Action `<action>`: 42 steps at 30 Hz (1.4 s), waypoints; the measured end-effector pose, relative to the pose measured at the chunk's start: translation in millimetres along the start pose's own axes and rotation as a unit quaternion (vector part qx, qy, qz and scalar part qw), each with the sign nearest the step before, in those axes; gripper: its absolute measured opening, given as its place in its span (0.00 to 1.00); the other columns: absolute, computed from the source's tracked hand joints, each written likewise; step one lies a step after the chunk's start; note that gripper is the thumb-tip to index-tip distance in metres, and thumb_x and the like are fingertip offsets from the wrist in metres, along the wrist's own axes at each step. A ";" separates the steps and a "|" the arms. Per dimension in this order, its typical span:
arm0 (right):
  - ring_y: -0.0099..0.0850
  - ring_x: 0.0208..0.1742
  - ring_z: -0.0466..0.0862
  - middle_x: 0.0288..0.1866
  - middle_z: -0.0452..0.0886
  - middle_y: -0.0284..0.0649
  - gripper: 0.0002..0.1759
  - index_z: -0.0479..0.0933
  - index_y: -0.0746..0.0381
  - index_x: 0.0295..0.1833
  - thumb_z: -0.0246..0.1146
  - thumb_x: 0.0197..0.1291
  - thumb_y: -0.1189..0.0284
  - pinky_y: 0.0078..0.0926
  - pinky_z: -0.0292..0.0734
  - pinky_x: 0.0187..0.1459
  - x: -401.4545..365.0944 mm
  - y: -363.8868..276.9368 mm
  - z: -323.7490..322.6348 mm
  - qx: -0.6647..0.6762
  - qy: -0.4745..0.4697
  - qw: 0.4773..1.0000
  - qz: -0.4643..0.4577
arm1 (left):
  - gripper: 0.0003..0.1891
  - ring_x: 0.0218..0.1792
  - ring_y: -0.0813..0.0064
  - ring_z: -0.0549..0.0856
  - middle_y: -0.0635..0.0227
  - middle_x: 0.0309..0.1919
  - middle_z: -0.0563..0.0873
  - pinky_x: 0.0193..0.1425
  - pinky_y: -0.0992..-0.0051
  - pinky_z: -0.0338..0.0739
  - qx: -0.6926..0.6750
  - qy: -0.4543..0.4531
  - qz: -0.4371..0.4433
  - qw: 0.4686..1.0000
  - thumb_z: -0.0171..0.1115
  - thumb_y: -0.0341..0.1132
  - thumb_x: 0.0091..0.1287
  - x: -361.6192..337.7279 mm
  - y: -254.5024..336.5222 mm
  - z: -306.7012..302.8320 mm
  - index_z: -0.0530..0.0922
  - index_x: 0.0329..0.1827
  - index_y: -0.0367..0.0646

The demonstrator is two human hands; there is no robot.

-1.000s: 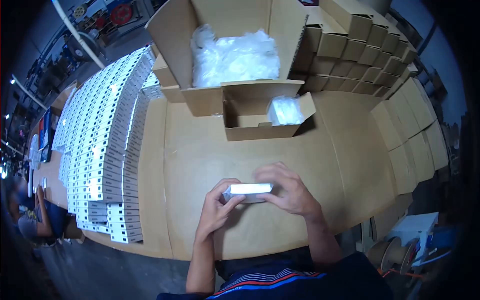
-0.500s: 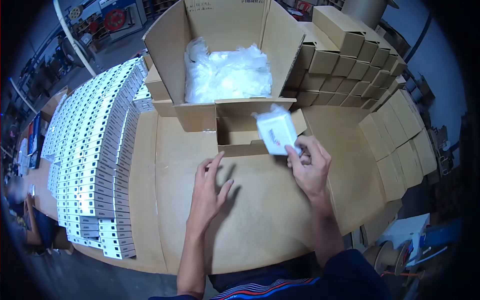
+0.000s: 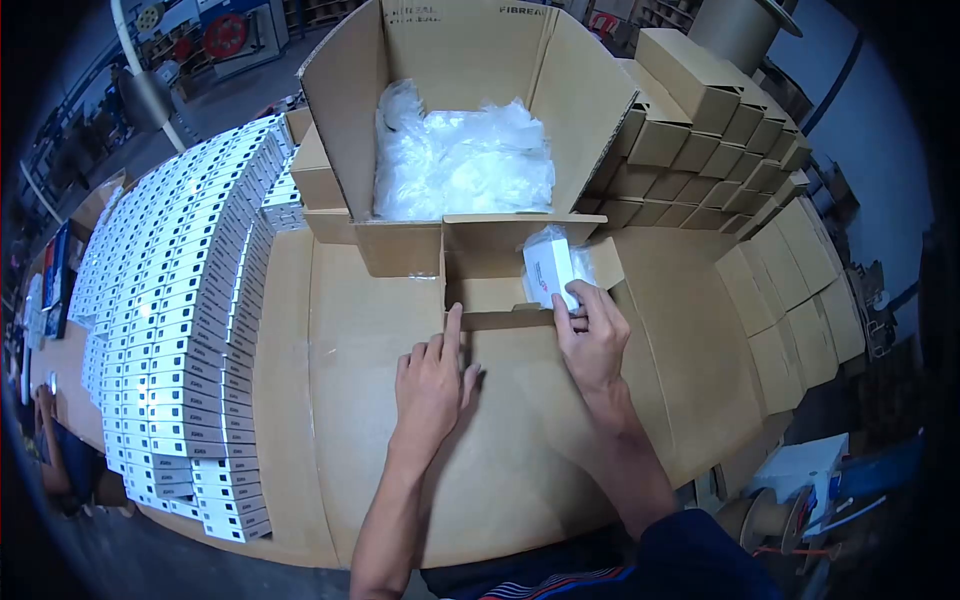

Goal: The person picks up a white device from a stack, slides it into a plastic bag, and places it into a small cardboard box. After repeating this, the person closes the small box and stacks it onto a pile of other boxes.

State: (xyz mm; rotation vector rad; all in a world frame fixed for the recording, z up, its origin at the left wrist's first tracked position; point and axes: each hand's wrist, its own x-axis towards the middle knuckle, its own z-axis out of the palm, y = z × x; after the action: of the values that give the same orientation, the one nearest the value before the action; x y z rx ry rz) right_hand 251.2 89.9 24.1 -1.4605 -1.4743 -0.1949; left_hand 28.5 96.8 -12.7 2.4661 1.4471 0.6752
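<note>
My right hand [image 3: 596,345] pinches the lower edge of a small white box in a clear plastic bag [image 3: 546,272]. The bagged box stands tilted at the right end of a long, open cardboard box [image 3: 480,294], overlapping its inside in this view. My left hand [image 3: 430,385] holds nothing; its index finger stretches forward to the front wall of that cardboard box, and its thumb is apart. Behind the cardboard box, a large open carton [image 3: 460,60] holds a heap of white, plastic-wrapped items [image 3: 465,165].
Tall stacks of small white boxes [image 3: 180,340] fill the left side. Closed brown boxes [image 3: 690,140] are piled at the back right, with more brown boxes [image 3: 790,300] along the right edge. Cardboard [image 3: 370,380] covers the table. Another person's arm [image 3: 50,440] shows at far left.
My right hand has brought the bagged white box down and slightly left, into the right end of the open cardboard box. My left hand has moved right, its index finger now at the front wall.
</note>
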 end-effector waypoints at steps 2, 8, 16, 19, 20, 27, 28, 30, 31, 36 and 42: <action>0.26 0.27 0.82 0.36 0.82 0.41 0.10 0.83 0.69 0.45 0.75 0.59 0.81 0.23 0.80 0.24 1.9 3.6 3.7 -0.018 -0.005 1.000 0.000 | 0.49 0.43 0.61 0.84 0.62 0.42 0.85 0.48 0.61 0.76 0.014 -0.001 0.003 1.000 0.73 0.40 0.67 -1.8 1.2 -1.5 0.53 0.88 0.45; 0.44 0.30 0.86 0.37 0.82 0.48 0.09 0.84 0.67 0.43 0.76 0.58 0.78 0.39 0.82 0.30 0.5 14.4 12.3 -0.078 -0.064 0.995 0.015 | 0.48 0.40 0.63 0.85 0.63 0.41 0.86 0.46 0.62 0.75 0.036 -0.013 -0.015 0.999 0.72 0.40 0.67 -2.3 5.3 -6.6 0.55 0.88 0.46; 0.55 0.42 0.86 0.52 0.83 0.53 0.13 0.85 0.69 0.39 0.65 0.71 0.69 0.50 0.81 0.47 3.0 8.3 12.7 -0.132 -0.126 0.978 0.098 | 0.49 0.41 0.59 0.86 0.64 0.41 0.88 0.47 0.58 0.76 -0.007 0.012 -0.022 1.000 0.72 0.40 0.66 -1.3 7.8 -3.5 0.55 0.88 0.48; 0.56 0.64 0.80 0.74 0.73 0.56 0.21 0.86 0.70 0.50 0.55 0.79 0.63 0.48 0.74 0.66 5.9 -1.7 2.1 -0.152 -0.173 0.966 0.120 | 0.49 0.48 0.53 0.85 0.55 0.53 0.84 0.55 0.53 0.77 -0.058 -0.011 -0.044 0.997 0.71 0.40 0.66 -13.1 8.7 -8.8 0.53 0.88 0.50; 0.56 0.73 0.76 0.80 0.68 0.57 0.23 0.86 0.69 0.55 0.53 0.81 0.61 0.45 0.71 0.72 5.0 -1.1 0.4 -0.133 -0.198 0.960 0.147 | 0.48 0.49 0.53 0.85 0.55 0.53 0.84 0.56 0.54 0.77 -0.078 0.017 -0.054 0.995 0.71 0.40 0.67 -22.4 9.4 -14.3 0.55 0.88 0.49; 0.54 0.84 0.60 0.90 0.42 0.57 0.38 0.46 0.56 0.89 0.51 0.83 0.60 0.45 0.69 0.73 -28.0 -21.1 12.9 -0.109 -0.119 0.985 0.058 | 0.32 0.56 0.53 0.84 0.57 0.54 0.84 0.63 0.57 0.78 -0.090 0.277 -0.118 0.949 0.72 0.25 0.60 -128.7 -9.3 -104.3 0.77 0.71 0.40; 0.53 0.82 0.64 0.90 0.44 0.57 0.38 0.47 0.56 0.89 0.52 0.82 0.62 0.43 0.73 0.68 -24.7 -43.4 15.1 -0.024 -0.095 0.994 0.056 | 0.30 0.56 0.53 0.84 0.58 0.54 0.84 0.64 0.58 0.78 -0.067 0.316 -0.135 0.937 0.72 0.22 0.58 -146.2 -16.3 -116.7 0.80 0.68 0.40; 0.49 0.76 0.71 0.89 0.53 0.53 0.40 0.52 0.58 0.88 0.60 0.75 0.69 0.41 0.76 0.62 -23.8 -84.6 26.3 0.089 -0.158 0.982 0.043 | 0.26 0.59 0.51 0.83 0.57 0.59 0.85 0.66 0.58 0.79 0.011 0.363 -0.164 0.917 0.69 0.17 0.57 -171.8 -35.5 -143.0 0.82 0.62 0.38; 0.48 0.76 0.71 0.88 0.55 0.52 0.41 0.53 0.58 0.87 0.62 0.72 0.71 0.42 0.75 0.64 -25.3 -116.5 30.6 0.127 -0.204 0.970 0.028 | 0.26 0.61 0.50 0.83 0.58 0.59 0.85 0.67 0.58 0.78 0.053 0.365 -0.167 0.914 0.69 0.18 0.58 -182.5 -48.8 -155.8 0.82 0.62 0.38; 0.52 0.77 0.69 0.83 0.65 0.49 0.42 0.63 0.59 0.81 0.67 0.60 0.77 0.48 0.65 0.78 -39.5 -225.4 80.9 0.206 -0.380 0.863 -0.262 | 0.28 0.67 0.51 0.81 0.58 0.62 0.86 0.71 0.58 0.76 0.157 0.345 -0.175 0.909 0.69 0.19 0.61 -198.9 -105.4 -199.5 0.79 0.67 0.38; 0.50 0.77 0.69 0.82 0.67 0.41 0.38 0.68 0.56 0.78 0.64 0.59 0.79 0.47 0.68 0.75 -40.9 -298.0 148.1 0.195 -0.376 0.826 -0.372 | 0.28 0.66 0.57 0.83 0.63 0.57 0.87 0.67 0.60 0.78 0.212 0.325 -0.144 0.910 0.69 0.19 0.60 -207.6 -129.1 -204.3 0.82 0.67 0.44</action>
State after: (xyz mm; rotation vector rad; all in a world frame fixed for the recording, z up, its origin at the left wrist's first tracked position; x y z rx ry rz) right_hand -80.0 92.1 76.5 -0.5503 -2.5133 0.2472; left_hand -255.7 -29.4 56.6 2.3233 2.3623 1.3188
